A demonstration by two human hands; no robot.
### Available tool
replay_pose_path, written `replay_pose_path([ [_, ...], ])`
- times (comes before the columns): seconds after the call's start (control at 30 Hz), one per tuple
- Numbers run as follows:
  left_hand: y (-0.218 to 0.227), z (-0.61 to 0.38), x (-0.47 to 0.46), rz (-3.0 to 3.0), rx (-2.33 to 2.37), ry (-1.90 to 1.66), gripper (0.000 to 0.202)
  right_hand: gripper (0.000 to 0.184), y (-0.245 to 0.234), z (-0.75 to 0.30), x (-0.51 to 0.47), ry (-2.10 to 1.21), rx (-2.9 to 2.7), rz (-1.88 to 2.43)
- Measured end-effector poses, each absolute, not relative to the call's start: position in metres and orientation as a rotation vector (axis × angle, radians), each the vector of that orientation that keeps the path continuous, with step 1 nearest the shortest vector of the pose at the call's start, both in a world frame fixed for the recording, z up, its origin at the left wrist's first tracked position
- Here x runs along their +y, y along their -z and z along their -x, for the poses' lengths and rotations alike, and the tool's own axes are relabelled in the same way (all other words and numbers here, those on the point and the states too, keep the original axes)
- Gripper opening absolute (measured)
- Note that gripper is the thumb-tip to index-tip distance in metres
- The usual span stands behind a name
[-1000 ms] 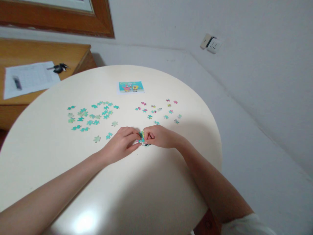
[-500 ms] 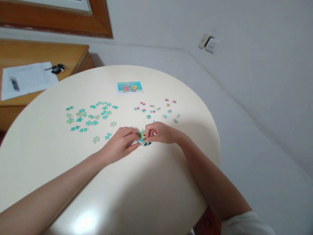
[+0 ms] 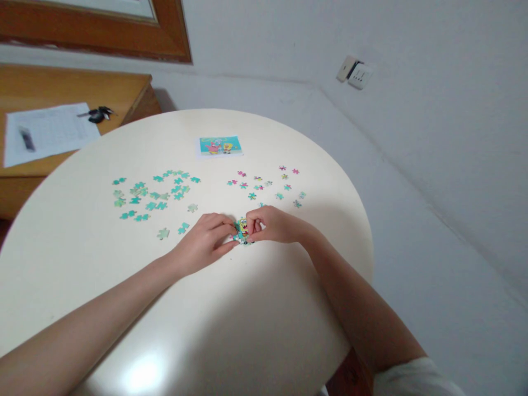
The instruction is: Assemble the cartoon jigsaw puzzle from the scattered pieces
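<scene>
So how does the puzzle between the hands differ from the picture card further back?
The puzzle is partly covered by the left hand and right hand; the card lies untouched. The puzzle is a cluster of small pieces; the card looks like one rectangular sheet. The puzzle's visible part shows a yellow figure; the card shows pink and yellow figures. Both have yellow and blue-green colours.

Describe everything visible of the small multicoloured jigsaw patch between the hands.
The small multicoloured jigsaw patch looks like thin printed card: yellow cartoon face, red mouth, teal alongside, white and black nearest the wearer. It appears flat on the round cream table; the left hand and right hand touch and partly hide its sides.
</scene>
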State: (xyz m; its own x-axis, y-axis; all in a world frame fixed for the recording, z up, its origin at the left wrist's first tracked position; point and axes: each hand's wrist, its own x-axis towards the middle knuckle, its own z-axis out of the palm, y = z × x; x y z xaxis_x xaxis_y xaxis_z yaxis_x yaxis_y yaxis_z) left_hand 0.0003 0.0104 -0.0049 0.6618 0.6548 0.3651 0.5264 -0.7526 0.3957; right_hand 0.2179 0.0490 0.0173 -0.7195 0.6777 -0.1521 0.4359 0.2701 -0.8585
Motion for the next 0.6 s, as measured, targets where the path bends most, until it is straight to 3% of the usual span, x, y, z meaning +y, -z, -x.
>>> replay_pose_path([
  [0.43, 0.0025, 0.0004, 0.0094, -2.631, 0.935, -0.755, 0.016, 0.012, -0.0190, -0.2145, 0.0461, -1.362, -2.323, 1.084],
  [0.6, 0.0010, 0.0003, 0.0083, -2.662, 0.867, -0.769, 0.029, 0.012, -0.0228, -0.2117, 0.0431, -1.327, -2.337, 1.134],
])
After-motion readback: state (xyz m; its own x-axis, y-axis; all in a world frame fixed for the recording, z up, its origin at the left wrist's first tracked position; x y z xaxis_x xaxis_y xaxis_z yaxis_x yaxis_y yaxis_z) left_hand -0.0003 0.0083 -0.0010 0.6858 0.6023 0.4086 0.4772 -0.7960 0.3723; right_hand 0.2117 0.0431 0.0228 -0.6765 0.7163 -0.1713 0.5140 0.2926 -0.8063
